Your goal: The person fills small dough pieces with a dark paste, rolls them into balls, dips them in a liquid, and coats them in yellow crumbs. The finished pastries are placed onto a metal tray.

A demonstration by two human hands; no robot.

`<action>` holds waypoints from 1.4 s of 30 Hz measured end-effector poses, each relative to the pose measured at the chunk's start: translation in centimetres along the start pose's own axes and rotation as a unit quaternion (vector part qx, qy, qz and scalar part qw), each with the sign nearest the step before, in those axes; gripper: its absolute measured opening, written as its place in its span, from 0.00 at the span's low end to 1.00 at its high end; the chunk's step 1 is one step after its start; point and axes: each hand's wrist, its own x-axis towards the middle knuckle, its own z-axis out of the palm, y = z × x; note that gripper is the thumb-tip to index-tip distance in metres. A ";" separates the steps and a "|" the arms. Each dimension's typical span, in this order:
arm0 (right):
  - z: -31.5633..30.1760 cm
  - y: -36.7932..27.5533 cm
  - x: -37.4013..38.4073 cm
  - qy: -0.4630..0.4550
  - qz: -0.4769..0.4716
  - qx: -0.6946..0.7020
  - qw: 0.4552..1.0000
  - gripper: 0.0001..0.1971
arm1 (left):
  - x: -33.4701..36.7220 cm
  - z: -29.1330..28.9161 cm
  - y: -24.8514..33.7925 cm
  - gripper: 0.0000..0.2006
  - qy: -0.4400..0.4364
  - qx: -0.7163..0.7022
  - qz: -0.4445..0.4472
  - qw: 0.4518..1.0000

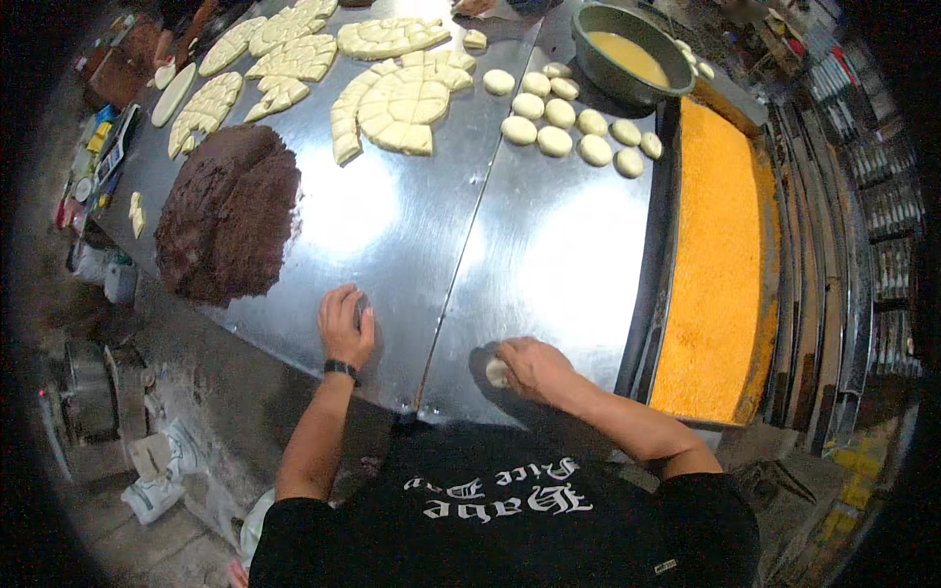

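On the near part of the metal table, my right hand [537, 369] is curled over a pale dough ball [497, 372], whose left side shows past the fingers. My left hand [343, 326], with a dark band at the wrist, rests further left with bent fingers. Between its thumb and fingers shows a small dark lump [362, 306], mostly hidden. A big mound of dark brown paste [227, 216] lies left of that hand. Toward the back right sit several smooth dough balls [560, 114] in loose rows. Flat dough slabs scored into pieces [397, 106] spread across the far left and middle.
A grey-green bowl of yellow liquid [627, 57] stands at the far right. Along the right edge lies a long tray of orange crumbs [714, 265], with stacked trays [818, 265] beyond it. A seam [461, 250] runs through the metal tabletop [382, 255].
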 end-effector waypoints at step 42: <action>2.8 -11.4 9.5 0.279 0.009 0.608 0.743 0.15 | 1.9 -1.8 12.3 0.24 0.160 -0.455 -0.331 0.811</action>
